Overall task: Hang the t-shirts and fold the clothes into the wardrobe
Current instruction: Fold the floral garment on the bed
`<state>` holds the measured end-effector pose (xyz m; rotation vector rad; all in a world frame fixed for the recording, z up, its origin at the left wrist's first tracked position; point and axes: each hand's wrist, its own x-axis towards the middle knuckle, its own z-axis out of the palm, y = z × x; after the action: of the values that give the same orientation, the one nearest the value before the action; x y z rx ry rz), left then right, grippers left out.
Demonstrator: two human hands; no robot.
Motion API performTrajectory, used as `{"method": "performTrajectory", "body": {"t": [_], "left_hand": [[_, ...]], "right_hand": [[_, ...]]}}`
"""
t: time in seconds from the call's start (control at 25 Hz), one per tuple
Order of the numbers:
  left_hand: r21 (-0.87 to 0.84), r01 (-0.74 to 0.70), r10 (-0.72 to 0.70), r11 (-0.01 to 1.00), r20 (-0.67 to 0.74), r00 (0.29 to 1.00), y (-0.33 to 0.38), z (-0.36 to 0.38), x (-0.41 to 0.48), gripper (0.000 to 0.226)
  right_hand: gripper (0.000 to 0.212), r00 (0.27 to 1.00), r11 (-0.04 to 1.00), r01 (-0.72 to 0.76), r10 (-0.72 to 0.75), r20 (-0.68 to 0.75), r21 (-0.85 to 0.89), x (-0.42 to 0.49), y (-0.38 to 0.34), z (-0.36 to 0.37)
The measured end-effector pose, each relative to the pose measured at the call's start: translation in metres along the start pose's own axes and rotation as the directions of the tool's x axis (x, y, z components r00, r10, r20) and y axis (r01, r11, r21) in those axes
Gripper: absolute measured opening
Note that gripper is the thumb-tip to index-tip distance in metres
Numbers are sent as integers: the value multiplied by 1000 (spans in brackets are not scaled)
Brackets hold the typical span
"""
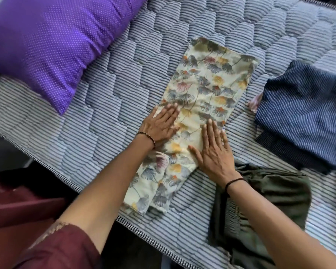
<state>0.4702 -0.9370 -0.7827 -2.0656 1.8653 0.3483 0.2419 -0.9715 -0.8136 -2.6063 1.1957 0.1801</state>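
A cream floral garment [206, 88] lies folded into a long strip on the striped quilted bed [105, 117]. My left hand [160, 125] presses flat on its left edge, fingers spread. On the garment's right side, near its middle, my right hand [215, 152] lies flat with fingers apart. Neither hand grips the cloth. A dark blue striped garment [305, 117] sits folded at the right. An olive green garment [264, 206] lies crumpled under my right forearm.
A purple dotted pillow [52, 41] fills the upper left of the bed. The bed's edge [70, 183] runs diagonally at the lower left, with dark floor beyond. A small pink cloth [255, 104] peeks out beside the blue garment.
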Motion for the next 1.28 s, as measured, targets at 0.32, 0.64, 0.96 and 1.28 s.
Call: {"method": "performTrajectory", "body": {"t": [0.32, 0.64, 0.96, 1.28], "left_hand": [[206, -221, 288, 953, -400, 870, -13, 4, -58, 49], [234, -189, 296, 954, -610, 735, -15, 47, -120, 23], [18, -252, 246, 968, -290, 925, -10, 64, -125, 50], [-514, 325, -478, 794, -196, 857, -3, 48, -166, 56]], "right_hand": [[69, 957, 954, 238, -263, 125, 182, -16, -51, -17], [63, 961, 960, 271, -265, -79, 73, -59, -42, 11], [25, 834, 822, 514, -546, 80, 245, -34, -48, -14], [57, 744, 837, 429, -540, 393, 340, -26, -68, -50]]}}
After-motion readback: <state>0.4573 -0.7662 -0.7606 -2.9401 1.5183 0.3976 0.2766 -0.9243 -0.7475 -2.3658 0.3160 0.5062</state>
